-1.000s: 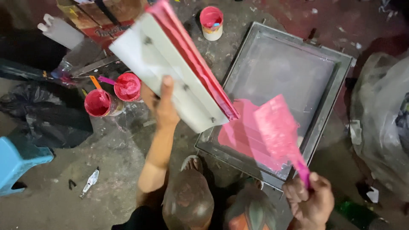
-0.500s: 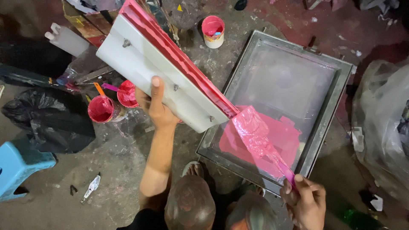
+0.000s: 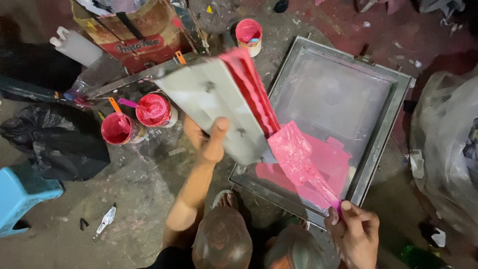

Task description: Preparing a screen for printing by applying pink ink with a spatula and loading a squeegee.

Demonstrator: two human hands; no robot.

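My left hand (image 3: 208, 139) grips a wide grey squeegee (image 3: 219, 107) whose edge is coated in pink ink, holding it tilted above the floor. My right hand (image 3: 354, 230) pinches the handle of a flat scraper (image 3: 298, 159) smeared with pink ink, its blade touching the squeegee's inked edge. Both tools hover over the near corner of a metal-framed printing screen (image 3: 393, 119) lying on the floor, where a patch of pink ink (image 3: 333, 167) is spread on the mesh.
Two open cans of pink ink (image 3: 117, 128) (image 3: 154, 109) stand left of the squeegee, a third cup (image 3: 249, 35) at the back. A cardboard box (image 3: 132, 30), a white jug (image 3: 74, 45), black bags (image 3: 55, 139), a blue stool (image 3: 22, 199) and clear plastic sheeting (image 3: 445, 144) surround the spot.
The squeegee has swung lower and closer to the screen. The scraper has turned from flat and raised to edge-on against the squeegee's inked edge, and my right hand rose slightly.
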